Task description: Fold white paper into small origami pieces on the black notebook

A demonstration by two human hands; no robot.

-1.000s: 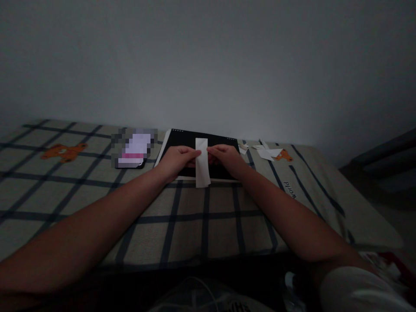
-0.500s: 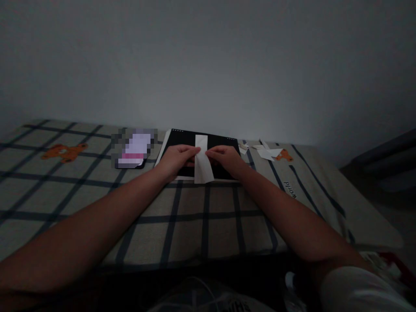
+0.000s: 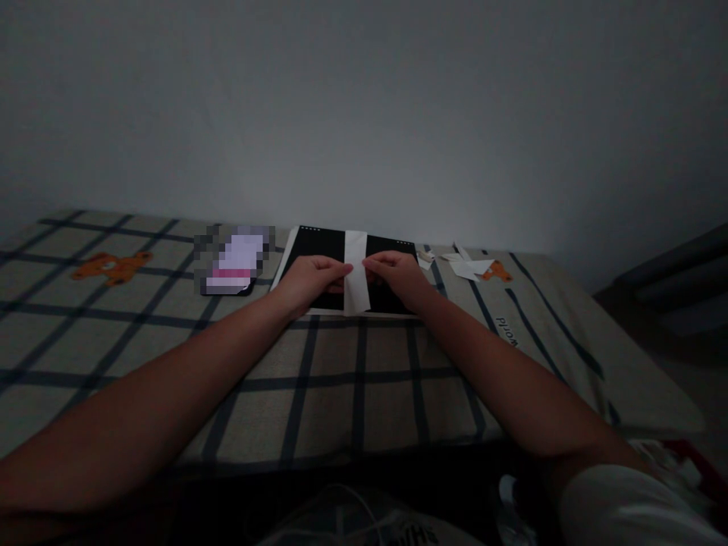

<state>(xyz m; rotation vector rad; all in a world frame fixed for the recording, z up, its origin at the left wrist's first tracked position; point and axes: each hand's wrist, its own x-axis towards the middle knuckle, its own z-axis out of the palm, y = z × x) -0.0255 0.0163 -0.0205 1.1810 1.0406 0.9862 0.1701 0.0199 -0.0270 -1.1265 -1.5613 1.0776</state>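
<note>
A long white paper strip (image 3: 356, 288) stands lengthwise between my hands, over a black-covered notebook (image 3: 324, 241) with pale page edges. My left hand (image 3: 312, 280) pinches the strip's left edge with thumb and fingers. On the opposite edge, my right hand (image 3: 401, 277) grips it the same way, thumb and forefinger at about mid-length. Some fingertips are hidden behind the paper. The strip's lower end bends slightly and reaches the notebook's near edge.
Left of the notebook lies a phone (image 3: 236, 262), its screen partly pixelated. Folded white paper pieces (image 3: 469, 267) rest to the right. A checked cloth (image 3: 267, 409) with orange bear prints covers the table, which meets a grey wall (image 3: 364, 114). A clear plastic bag (image 3: 364, 519) is below the front edge.
The strip has shifted slightly right and up, and its lower end looks straighter. Both hands keep their pinch, having moved only a little.
</note>
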